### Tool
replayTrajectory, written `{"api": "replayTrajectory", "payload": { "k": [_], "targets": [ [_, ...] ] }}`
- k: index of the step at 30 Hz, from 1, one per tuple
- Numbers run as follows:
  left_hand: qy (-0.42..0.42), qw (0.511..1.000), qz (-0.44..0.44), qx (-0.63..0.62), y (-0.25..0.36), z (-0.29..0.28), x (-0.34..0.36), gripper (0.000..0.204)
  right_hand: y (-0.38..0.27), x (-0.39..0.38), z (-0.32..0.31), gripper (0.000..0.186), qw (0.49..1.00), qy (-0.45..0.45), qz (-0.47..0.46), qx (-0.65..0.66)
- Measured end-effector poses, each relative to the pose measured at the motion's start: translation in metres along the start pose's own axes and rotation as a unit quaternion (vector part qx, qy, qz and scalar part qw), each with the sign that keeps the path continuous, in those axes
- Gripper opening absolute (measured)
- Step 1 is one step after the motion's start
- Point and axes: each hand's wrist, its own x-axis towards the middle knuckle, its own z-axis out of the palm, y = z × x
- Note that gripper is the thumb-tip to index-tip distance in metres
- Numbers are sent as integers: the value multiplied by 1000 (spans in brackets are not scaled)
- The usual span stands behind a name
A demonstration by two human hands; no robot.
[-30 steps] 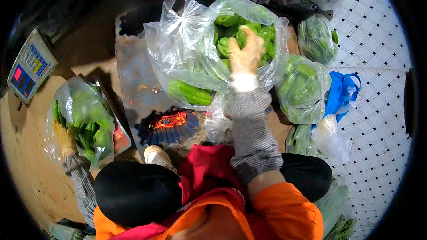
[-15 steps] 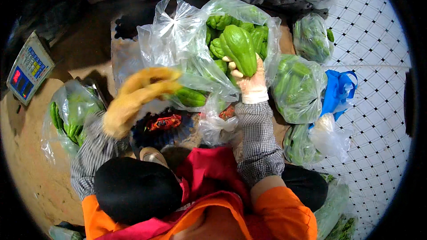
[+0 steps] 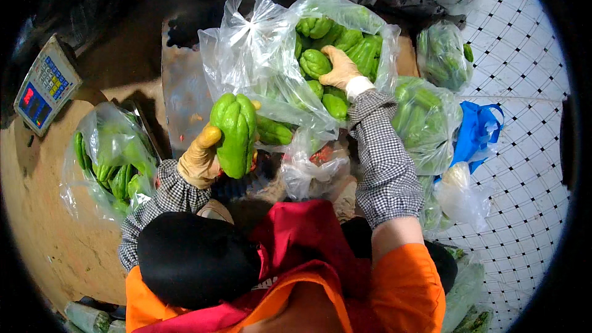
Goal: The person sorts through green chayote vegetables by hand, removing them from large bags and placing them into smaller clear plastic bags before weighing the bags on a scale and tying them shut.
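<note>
The large green gourd (image 3: pixel 233 132) sits in the left hand (image 3: pixel 200 160), whose fingers wrap round it; a moment ago the right hand (image 3: pixel 341 73) held one, so the handover seems done, freeing the right. The right fingers bend around a rounder gourd (image 3: pixel 314 63); whether they grip it, I cannot tell. About them opens a clear bag (image 3: pixel 246 55) full of more gourds (image 3: pixel 364 54). Left of the left fingers, a smaller bag (image 3: pixel 80 194) holds green vegetables (image 3: pixel 120 179); right of the right fingers is another filled bag (image 3: pixel 425 123), a blue bag (image 3: pixel 475 129) beyond

The open bag (image 3: pixel 277 65) leaves a way in from above; a full bag (image 3: pixel 425 126) crowds its lower right side.
</note>
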Motion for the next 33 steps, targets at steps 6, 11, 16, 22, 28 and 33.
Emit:
{"api": "replayTrajectory", "payload": {
  "k": [6, 11, 16, 22, 28, 33],
  "targets": [
    [14, 998, 31, -44, 0, -2, 9, 77, 4, 0, 11, 82, 999, 37, 16, -31],
    [-53, 991, 26, -118, -3, -7, 8, 86, 16, -1, 15, 76, 985, 142, 52, 85],
    [39, 990, 103, -86, 2, -7, -4, 72, -49, -40, -42, 67, 598, -14, -15, 802],
    [-10, 983, 182, -1, 21, -12, -6, 75, -167, -55, -14, 70, 633, -72, -110, 763],
    [78, 937, 332, 75, 18, -6, -55, 75, -264, -82, 50, 58, 594, -189, -99, 776],
    [81, 928, 360, 55, 25, -19, -96, 72, -282, -70, 56, 66, 469, -303, 35, 829]
  ]
}}
